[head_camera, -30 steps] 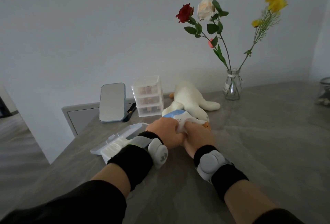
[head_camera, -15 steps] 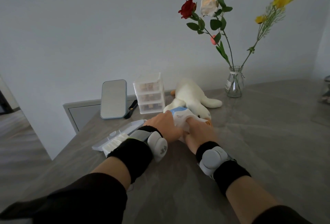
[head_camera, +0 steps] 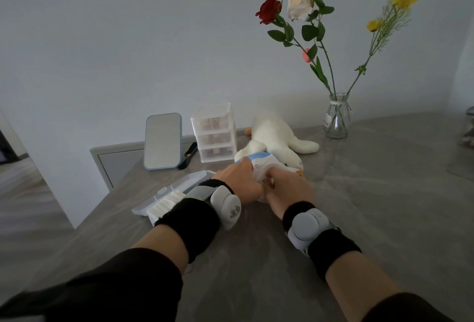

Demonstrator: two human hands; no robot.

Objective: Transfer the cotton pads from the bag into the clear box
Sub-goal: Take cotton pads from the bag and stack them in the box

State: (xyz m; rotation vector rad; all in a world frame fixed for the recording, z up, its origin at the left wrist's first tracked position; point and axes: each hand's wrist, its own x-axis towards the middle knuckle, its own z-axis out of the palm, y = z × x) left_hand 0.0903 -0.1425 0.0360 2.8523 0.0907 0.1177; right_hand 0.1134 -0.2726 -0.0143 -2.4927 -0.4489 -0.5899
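A white and blue bag of cotton pads lies on the grey table in front of the plush duck. My left hand grips the bag's left side. My right hand is closed on its right side, fingers at the opening; what they hold inside is hidden. The clear box lies open to the left, partly behind my left wrist, with a stack of white cotton pads showing in it.
A white plush duck lies just behind the bag. A small clear drawer unit, a standing mirror and a black tool are at the back left. A glass vase with flowers stands back right.
My hands stayed on the bag and shifted only slightly; my right fingers worked further into the bag's opening. The head camera tilted a little.
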